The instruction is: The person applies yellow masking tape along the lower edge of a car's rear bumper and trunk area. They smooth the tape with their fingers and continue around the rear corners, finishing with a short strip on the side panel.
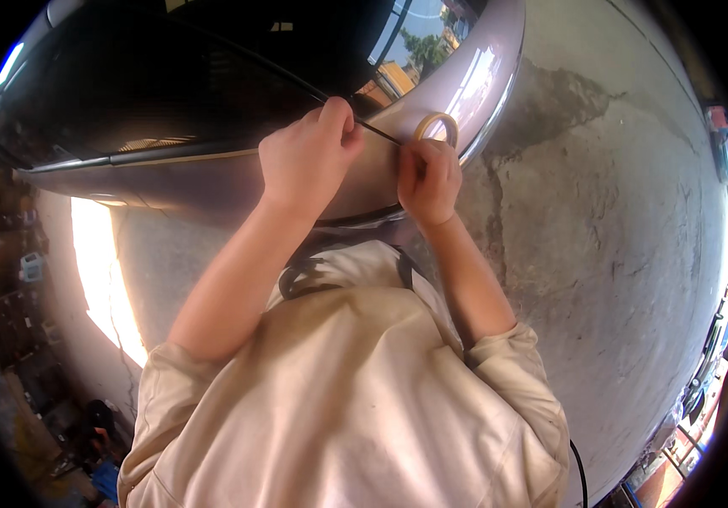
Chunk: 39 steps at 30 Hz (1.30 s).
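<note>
A car's rear or front corner (203, 182), silvery with a dark glass panel (127, 85), fills the upper view. A thin black strip (376, 130) runs diagonally across the glass to the painted body. My left hand (304, 152) is closed around this strip at the panel's lower edge, its fingertips partly hidden. My right hand (427, 178) is closed at the strip's lower end on the paintwork, with a tan roll of tape (450, 124) standing up from its fingers. What exactly the fingertips pinch is too small to tell.
A cracked concrete floor (592, 254) surrounds the car on the right and below it. A sunlit patch lies at left. Assorted items and a pale jug (32, 267) line the left edge, and more clutter (724, 152) sits along the right edge.
</note>
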Tool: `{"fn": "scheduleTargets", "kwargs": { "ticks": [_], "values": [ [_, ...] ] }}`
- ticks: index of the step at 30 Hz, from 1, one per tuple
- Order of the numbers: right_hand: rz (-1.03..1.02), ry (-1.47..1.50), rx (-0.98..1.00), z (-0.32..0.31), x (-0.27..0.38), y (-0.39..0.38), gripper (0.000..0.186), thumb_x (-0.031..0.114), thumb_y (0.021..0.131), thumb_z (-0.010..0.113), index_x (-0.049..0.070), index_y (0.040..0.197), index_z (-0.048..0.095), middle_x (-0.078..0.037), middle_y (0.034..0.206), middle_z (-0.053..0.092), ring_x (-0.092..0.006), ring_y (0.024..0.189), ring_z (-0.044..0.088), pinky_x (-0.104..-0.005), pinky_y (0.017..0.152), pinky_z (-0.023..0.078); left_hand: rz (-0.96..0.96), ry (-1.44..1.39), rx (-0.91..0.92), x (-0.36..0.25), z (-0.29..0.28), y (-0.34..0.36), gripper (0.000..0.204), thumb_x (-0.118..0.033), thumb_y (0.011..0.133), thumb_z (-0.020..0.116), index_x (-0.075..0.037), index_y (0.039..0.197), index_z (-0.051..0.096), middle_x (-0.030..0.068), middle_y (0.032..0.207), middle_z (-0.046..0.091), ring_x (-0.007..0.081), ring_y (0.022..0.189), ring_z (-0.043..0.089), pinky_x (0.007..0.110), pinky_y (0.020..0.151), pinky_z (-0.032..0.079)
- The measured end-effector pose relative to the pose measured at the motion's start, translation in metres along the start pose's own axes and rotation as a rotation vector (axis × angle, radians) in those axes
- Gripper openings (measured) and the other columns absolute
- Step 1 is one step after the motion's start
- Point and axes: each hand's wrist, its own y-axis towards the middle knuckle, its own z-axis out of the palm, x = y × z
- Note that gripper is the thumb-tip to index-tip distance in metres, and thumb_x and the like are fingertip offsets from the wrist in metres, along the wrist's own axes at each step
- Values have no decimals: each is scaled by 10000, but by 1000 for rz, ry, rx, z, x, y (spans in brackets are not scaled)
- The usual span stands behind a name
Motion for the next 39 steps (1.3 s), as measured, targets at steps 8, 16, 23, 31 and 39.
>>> {"fn": "scheduleTargets", "kwargs": {
  "ticks": [8,16,23,31,39],
  "values": [
    [181,-10,-4,-7,6,-12,213,8,930,769,61,1095,643,-102,894,682,-338,738,643,-443,669,507,170,-61,-28,-2,1,0,228,-197,872,829,-176,901,604,-30,792,659,208,718,705,368,585,548],
    [475,36,-9,-37,23,-64,122,22,983,741,48,1071,660,-105,875,661,-214,645,587,-336,603,484,323,33,-43,11,2,-54,444,-152,873,773,-139,1313,721,14,1288,649,215,1150,653,412,1026,527],
    [434,-28,55,-49,31,-74,118,48,995,753,42,1072,663,-87,876,663,-201,641,589,-310,602,477,335,-80,-67,46,-14,-63,373,-131,860,758,-101,1232,767,10,1315,704,212,1148,708,409,1028,557],
    [509,-100,33,-65,35,-80,134,80,1050,724,3,1142,664,-85,1012,702,-148,798,650,-280,712,538,413,-17,-87,125,-44,-80,341,-78,825,755,-90,1163,791,24,1294,731,214,1127,728,415,1001,590],
    [514,-180,-31,-56,60,-84,136,65,1036,737,0,1126,659,-89,980,694,-138,740,627,-264,646,521,426,-56,-28,177,-68,-84,347,-10,785,754,-94,1119,794,5,1257,750,215,1103,736,405,1008,600]
  ]
}}
